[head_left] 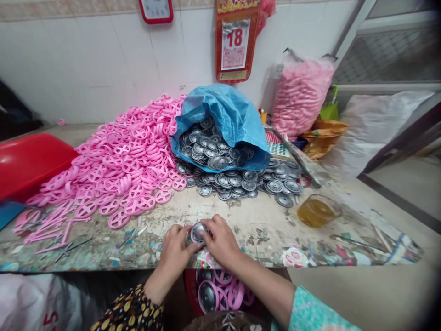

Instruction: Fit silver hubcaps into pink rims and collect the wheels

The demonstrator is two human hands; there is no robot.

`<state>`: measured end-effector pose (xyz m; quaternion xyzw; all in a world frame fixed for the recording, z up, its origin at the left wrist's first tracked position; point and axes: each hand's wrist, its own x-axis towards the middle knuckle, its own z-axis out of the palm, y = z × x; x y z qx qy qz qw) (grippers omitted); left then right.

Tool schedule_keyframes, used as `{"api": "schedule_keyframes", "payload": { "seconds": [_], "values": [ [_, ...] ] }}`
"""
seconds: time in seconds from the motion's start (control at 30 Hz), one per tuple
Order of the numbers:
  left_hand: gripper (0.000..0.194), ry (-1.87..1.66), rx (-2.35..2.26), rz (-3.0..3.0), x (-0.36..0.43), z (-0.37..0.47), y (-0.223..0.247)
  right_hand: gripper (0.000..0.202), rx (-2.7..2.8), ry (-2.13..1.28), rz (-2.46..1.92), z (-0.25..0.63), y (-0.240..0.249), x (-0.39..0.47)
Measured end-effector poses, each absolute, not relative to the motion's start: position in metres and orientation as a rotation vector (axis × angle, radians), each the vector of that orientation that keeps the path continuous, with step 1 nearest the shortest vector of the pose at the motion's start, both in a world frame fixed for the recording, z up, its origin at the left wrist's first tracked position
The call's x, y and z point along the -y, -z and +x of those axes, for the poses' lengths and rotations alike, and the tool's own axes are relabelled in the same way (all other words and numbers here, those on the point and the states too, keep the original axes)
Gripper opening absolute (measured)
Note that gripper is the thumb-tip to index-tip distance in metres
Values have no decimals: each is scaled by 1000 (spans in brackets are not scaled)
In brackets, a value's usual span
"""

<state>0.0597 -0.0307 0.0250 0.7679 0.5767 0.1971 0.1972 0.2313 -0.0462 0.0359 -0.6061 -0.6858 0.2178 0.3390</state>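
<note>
Near the table's front edge, my left hand (177, 246) and my right hand (220, 241) meet around one silver disc (198, 232). Fingers of both hands are closed on its rim, and the right thumb lies over its face. Whether a pink ring is beneath it is hidden. Behind my hands, a blue plastic bag (223, 110) lies open with many silver discs (210, 147) in it, and more discs are spilled before it. To its left rises a large heap of pink wheels (131, 151). Below the table edge, a red container (189, 292) holds pink rings with silver discs.
A red scoop-like tray (34, 158) stands at the far left beside pink sticks (51, 227). On the right are a glass of yellowish liquid (315, 211) and a thin tool (358, 243). A bag of pink pieces (299, 96) stands at the back right.
</note>
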Motion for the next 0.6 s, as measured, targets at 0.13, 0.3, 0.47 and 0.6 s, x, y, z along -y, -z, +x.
{"api": "schedule_keyframes", "payload": {
  "seconds": [0.13, 0.3, 0.47, 0.6],
  "values": [
    [44, -700, -1517, 2014, 34, 63, -22, 19, 1811, -609, -1515, 231, -36, 50],
    [49, -769, -1374, 1717, 42, 66, -18, 32, 1680, -852, -1403, 236, -39, 49],
    [28, -757, -1167, 1598, 44, 66, -22, 12, 1740, -991, -1418, 243, -44, 52],
    [18, -756, -1160, 1572, 47, 70, -28, 12, 1634, -1001, -1421, 242, -38, 62]
  ]
}}
